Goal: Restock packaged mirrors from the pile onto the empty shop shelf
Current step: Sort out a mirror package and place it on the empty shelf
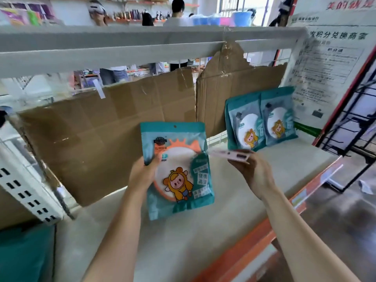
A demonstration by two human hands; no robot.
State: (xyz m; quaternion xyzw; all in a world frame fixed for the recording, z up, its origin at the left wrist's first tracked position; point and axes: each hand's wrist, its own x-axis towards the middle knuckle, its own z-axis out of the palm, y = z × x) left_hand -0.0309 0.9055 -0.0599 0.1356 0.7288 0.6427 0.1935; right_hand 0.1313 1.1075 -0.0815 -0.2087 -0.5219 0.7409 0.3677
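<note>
Shop shelf, pale top with an orange front edge, backed by taped cardboard sheets that lean against the wire back. White upper shelf rail runs across above; people stand in the blurred background beyond it. Printed notice hangs at the right end.

Two standing packs of mirrors – teal, cartoon figure on the front – sit upright at the back right of the shelf, side by side and overlapping, leaning on the cardboard.

Left hand grips a packaged mirror by its left edge, thumb on the front, fingers behind. The pack is held upright above the middle of the shelf, face to the camera, orange rim showing through the teal bag. It does not touch the shelf.

Right hand pinches a pink flat item, held level and seen edge-on just in front of the standing packs – cannot tell what it is.

Perforated white upright at the left; a blurred teal mass below it, too unclear to name.
</note>
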